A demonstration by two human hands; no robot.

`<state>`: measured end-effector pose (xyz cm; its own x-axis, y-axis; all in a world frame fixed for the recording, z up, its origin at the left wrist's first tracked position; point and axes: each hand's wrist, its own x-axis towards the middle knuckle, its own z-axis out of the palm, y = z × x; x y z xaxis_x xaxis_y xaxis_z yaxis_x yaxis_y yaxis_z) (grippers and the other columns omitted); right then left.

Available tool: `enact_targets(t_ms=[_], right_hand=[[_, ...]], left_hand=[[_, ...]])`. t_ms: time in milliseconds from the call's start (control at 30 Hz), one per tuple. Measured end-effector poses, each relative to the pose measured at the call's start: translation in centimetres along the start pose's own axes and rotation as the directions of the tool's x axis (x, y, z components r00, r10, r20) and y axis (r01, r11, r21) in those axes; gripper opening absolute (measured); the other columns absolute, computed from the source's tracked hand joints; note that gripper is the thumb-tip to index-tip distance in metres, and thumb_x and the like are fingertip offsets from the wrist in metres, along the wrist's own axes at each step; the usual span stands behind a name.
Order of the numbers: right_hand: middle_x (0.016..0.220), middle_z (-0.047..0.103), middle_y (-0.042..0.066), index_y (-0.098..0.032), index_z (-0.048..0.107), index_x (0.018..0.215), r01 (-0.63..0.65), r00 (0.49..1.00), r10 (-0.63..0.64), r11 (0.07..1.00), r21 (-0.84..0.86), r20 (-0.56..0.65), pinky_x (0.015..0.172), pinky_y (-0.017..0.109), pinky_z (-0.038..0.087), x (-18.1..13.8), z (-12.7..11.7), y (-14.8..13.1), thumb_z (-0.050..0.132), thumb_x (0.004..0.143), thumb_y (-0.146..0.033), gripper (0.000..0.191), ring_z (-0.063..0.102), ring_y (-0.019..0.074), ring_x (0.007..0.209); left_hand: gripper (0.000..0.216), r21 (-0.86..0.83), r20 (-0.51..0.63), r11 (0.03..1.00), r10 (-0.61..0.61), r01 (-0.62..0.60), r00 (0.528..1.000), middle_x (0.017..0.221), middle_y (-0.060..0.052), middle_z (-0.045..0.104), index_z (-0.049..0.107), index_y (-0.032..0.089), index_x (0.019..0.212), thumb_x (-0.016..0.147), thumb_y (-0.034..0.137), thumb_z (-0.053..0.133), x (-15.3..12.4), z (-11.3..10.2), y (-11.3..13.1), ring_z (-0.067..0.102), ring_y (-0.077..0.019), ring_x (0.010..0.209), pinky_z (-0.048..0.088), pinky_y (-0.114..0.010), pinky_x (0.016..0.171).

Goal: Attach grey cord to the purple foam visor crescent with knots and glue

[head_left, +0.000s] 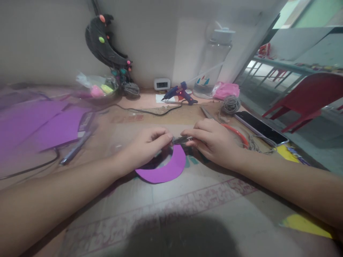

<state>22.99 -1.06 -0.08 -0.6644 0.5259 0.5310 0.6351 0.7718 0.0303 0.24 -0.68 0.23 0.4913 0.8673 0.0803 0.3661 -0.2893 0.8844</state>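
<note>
Mid-frame, the purple crescent [176,163] curves up rightward, tip sitting between left hand [147,144] (can't tell its grip) and right hand [211,142], pinching some dark thing [181,140].

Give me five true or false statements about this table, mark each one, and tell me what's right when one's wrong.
1. The left hand and right hand are near the upper end of the purple crescent. True.
2. The blue glue gun is in the right hand. False: it sits beyond both hands.
3. The phone lies right of the purple crescent. True.
4. The chair is green. False: it is red.
</note>
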Motion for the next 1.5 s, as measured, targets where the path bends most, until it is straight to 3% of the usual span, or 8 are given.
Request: enact_targets(t_ms=[767, 1500], right_hand=[[0.078, 0.057, 0.006, -0.016, 0.066, 0.105, -0.025, 1.0, 0.025, 1.0, 0.011, 0.017, 0.064, 0.03, 0.032, -0.04, 0.02, 0.01, 0.044, 0.097, -0.041, 0.034, 0.047, 0.0173, 0.071], [0.078, 0.058, 0.005, -0.014, 0.067, 0.105, -0.059, 0.998, 0.056, 0.995, 0.079, 0.042, 0.066, 0.028, 0.037, -0.04, -0.02, -0.06, 0.052, 0.094, -0.034, 0.027, 0.053, 0.0172, 0.075]], left_hand=[[0.032, 0.055, -0.026, 0.998, 0.034, -0.032, 0.999, 0.06, 0.002, 0.054, 0.054, 0.017, 0.064, 0.089, 0.033, 0.045, 0.15, -0.07, 0.22, 0.052, -0.0127, 0.06, 0.04, -0.023, 0.057], [0.03, 0.0, -0.009, 1.0, -0.027, 0.027, 1.0, 0.062, 0.002, 0.051, 0.053, 0.017, 0.066, 0.091, 0.033, 0.046, -0.12, 0.03, 0.28, 0.048, -0.0113, 0.059, 0.036, -0.022, 0.054]])
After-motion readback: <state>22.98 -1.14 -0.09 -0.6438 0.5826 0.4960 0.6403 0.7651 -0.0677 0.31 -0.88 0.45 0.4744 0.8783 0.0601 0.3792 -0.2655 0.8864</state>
